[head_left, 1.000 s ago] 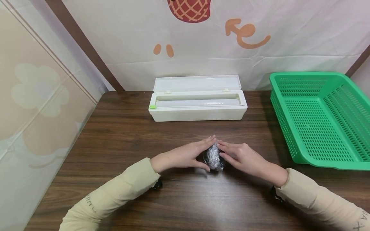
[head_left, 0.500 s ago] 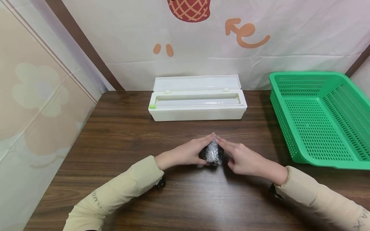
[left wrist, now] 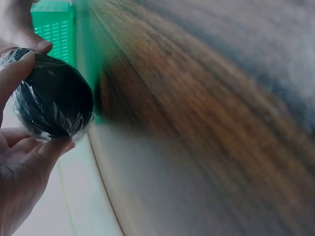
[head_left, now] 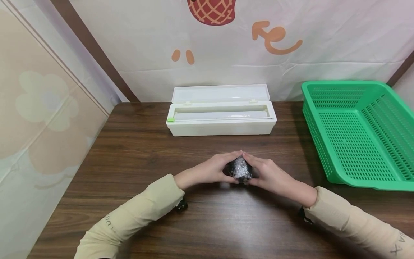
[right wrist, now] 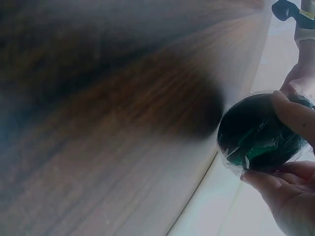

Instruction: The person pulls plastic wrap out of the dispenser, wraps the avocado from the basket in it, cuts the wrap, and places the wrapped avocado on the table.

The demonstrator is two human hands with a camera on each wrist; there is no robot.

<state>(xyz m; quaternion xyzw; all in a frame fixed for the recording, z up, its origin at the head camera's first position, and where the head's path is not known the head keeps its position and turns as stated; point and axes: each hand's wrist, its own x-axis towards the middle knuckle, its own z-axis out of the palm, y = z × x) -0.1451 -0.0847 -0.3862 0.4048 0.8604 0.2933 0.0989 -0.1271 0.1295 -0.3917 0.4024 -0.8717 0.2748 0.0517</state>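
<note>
A dark, rounded object wrapped in crinkled clear cling film (head_left: 240, 169) is held between both hands over the middle of the table. My left hand (head_left: 211, 169) grips its left side, thumb at the near edge and fingers at the far edge. On the opposite side my right hand (head_left: 273, 175) holds it likewise, and the fingertips of both hands meet at the far end. The left wrist view shows the film-wrapped object (left wrist: 56, 98) with loose film at its edge. In the right wrist view the wrapped object (right wrist: 261, 132) looks smooth and very dark; its kind cannot be told.
Behind the hands stands a white cling film dispenser (head_left: 221, 128), lid raised, with a film roll inside. A green perforated plastic basket (head_left: 323, 151) stands at the right. The dark wood table (head_left: 145, 144) reaches back to a printed cloth wall (head_left: 145, 43).
The right thumb has come to the wrapped object's near edge, and my right hand now holds it. The left hand has closed round it, and the object has turned between the hands.
</note>
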